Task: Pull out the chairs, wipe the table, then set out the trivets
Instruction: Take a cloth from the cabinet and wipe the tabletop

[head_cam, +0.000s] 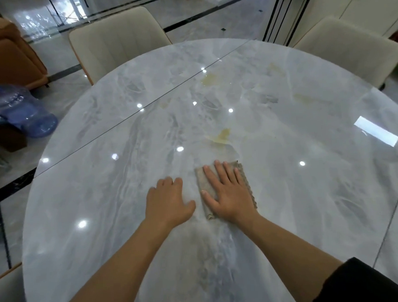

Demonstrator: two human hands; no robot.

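Note:
A round glossy grey marble table [100, 200] fills the view. My right hand [227, 195] lies flat, fingers spread, pressing a folded beige cloth [246, 178] onto the tabletop near the middle. My left hand [168, 201] rests on the bare table just left of the cloth, fingers curled under, holding nothing. A yellowish stain [222, 136] marks the surface just beyond the cloth, with fainter ones [208, 79] farther back. Two cream chairs stand at the far side, one at the back left [115, 40] and one at the back right [348, 50]. No trivets are in view.
A blue water jug [20, 110] lies on the floor at the left, near an orange sofa [9, 54]. Another chair's edge [8, 294] shows at the bottom left. White cabinets [358, 0] and a black-framed stand [285, 14] are at the back right.

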